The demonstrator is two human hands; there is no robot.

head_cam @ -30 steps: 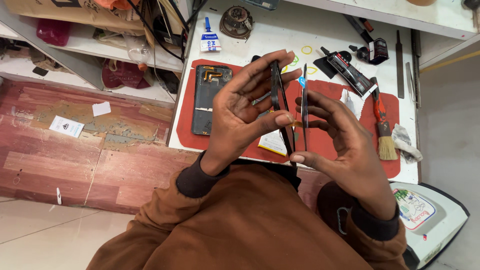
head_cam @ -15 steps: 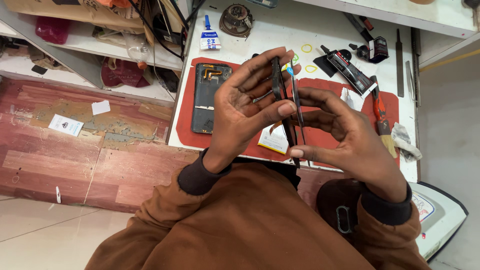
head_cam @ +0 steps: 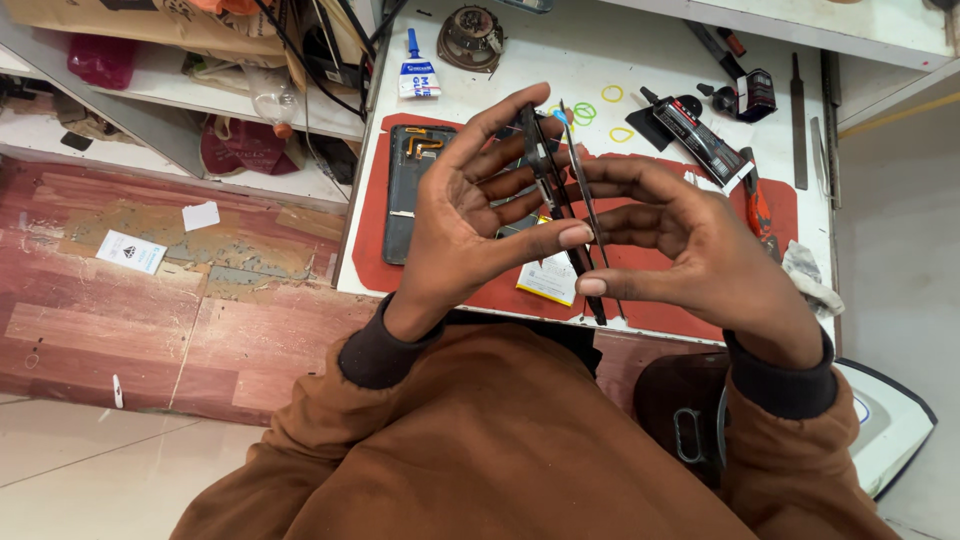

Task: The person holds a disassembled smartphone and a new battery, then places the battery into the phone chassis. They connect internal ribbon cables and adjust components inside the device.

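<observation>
My left hand (head_cam: pixel 470 215) holds a thin black phone frame (head_cam: pixel 548 190) on edge between thumb and fingertips, above the red mat (head_cam: pixel 370 250). My right hand (head_cam: pixel 690 250) grips a slim metal pry tool (head_cam: pixel 583 190) with a blue tip, lying along the frame's edge. Both hands hover close together over the white workbench (head_cam: pixel 640 60). An opened phone body (head_cam: pixel 412 190) with its insides showing lies flat on the mat to the left of my left hand.
A small glue tube (head_cam: pixel 418 72), a round speaker part (head_cam: pixel 474 32), coloured rubber bands (head_cam: pixel 600 105), a black tube (head_cam: pixel 695 130), a red-handled tool (head_cam: pixel 757 205) and files (head_cam: pixel 797 120) lie on the bench. Shelves with clutter (head_cam: pixel 230 110) stand left. Wood-pattern floor below.
My right hand has slid up closer to my left hand, and the pry tool now lies against the phone frame's edge. The view has shifted slightly.
</observation>
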